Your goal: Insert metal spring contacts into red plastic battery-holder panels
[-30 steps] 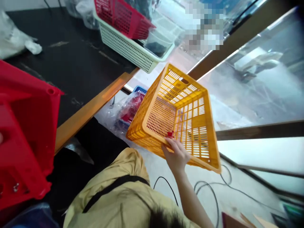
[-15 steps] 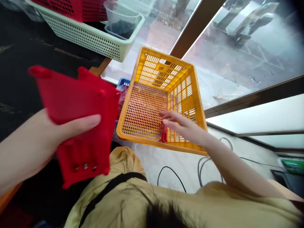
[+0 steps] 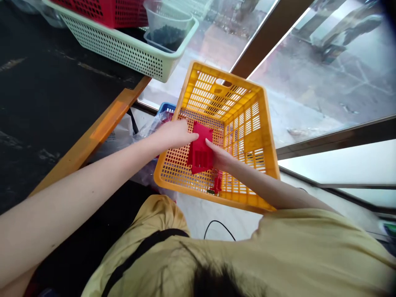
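**Left hand [image 3: 173,135] and right hand [image 3: 220,157] bracket a red plastic piece [image 3: 199,149] over a yellow crate [image 3: 252,140]**

The two hands come at the piece from opposite sides. The left fingers reach its upper left edge and the right fingers lie along its lower right edge, so it seems held between them, with neither hand clenched into a fist. The piece sits inside the crate, over the perforated floor, with dark slots in its lower part. Just below it, near the crate's front wall, stands a small red part [image 3: 216,183].

Beyond the crate's far wall, a pale green basket [image 3: 117,53] sits on the black desk [image 3: 46,103] at upper left, carrying a red basket [image 3: 123,14] and a clear plastic tub [image 3: 167,20]. A blue rim [image 3: 165,108] and a clear plastic bag [image 3: 151,123] show below the desk's orange edge strip [image 3: 105,126].

With so light a hold, the piece could slip if either hand eases and drop onto the mesh. The right wrist, close above the small red part, could knock it over. Pressing down could also shift the crate, since whatever supports it is hidden. The hands partly cover the piece, so its underside and whether it touches the crate floor cannot be made out.
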Tool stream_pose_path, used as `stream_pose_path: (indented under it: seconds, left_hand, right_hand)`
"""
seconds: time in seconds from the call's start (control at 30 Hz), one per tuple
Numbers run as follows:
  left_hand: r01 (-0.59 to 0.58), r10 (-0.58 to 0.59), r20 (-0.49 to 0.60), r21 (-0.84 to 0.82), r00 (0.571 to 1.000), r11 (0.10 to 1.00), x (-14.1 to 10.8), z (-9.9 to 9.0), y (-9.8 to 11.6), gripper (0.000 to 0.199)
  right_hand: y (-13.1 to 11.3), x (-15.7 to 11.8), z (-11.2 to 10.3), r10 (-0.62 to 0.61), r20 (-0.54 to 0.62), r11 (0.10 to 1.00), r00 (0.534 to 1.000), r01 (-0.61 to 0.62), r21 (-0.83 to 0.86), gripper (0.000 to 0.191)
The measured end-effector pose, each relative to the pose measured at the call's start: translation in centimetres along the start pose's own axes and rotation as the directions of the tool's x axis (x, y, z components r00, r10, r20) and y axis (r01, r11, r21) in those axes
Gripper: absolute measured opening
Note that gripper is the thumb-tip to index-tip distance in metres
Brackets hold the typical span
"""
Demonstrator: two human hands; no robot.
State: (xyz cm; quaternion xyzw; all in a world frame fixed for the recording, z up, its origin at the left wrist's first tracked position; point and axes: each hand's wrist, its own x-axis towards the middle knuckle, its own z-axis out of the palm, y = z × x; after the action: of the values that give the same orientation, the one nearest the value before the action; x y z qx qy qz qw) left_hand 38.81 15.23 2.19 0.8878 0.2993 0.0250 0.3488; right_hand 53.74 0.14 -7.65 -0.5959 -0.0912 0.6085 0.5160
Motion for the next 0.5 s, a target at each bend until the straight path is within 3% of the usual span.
stream_pose_path:
  seconds: [0.1,0.17,0.27,0.4,0.5]
  left_hand:
    - [0.038,-0.044,0.041,0.13,0.998,0.991,0.4,0.2,-0.9,0.037]
    - [0.002,0.006,-0.082,0.104,0.997,0.995,-0.1,1.1,-1.5,0.038]
    - [-0.064,0.076,-0.272,0.055,0.959,0.996,-1.9,3.2,-3.1,0.055]
    - [0.021,-0.044,-0.247,-0.096,0.968,0.995,-5.3,5.1,-6.4,0.068]
    - [0.077,-0.144,-0.202,-0.307,0.969,0.948,-7.9,5.6,-8.6,0.066]
  right_hand:
    - [4.1,3.0,-2.8,0.118,-0.083,0.989,0.99,-0.124,-0.079,0.032]
    - [6.8,4.7,-4.1,0.132,-0.159,0.977,0.978,-0.156,-0.145,0.034]
    - [10.0,6.1,-5.7,0.108,-0.266,0.942,0.958,-0.184,-0.28,0.036]
    - [11.7,6.1,-7.6,0.023,-0.35,0.825,0.936,-0.216,-0.522,0.036]
    - [12.1,5.2,-8.3,-0.125,-0.425,0.658,0.897,-0.245,-0.712,0.037]
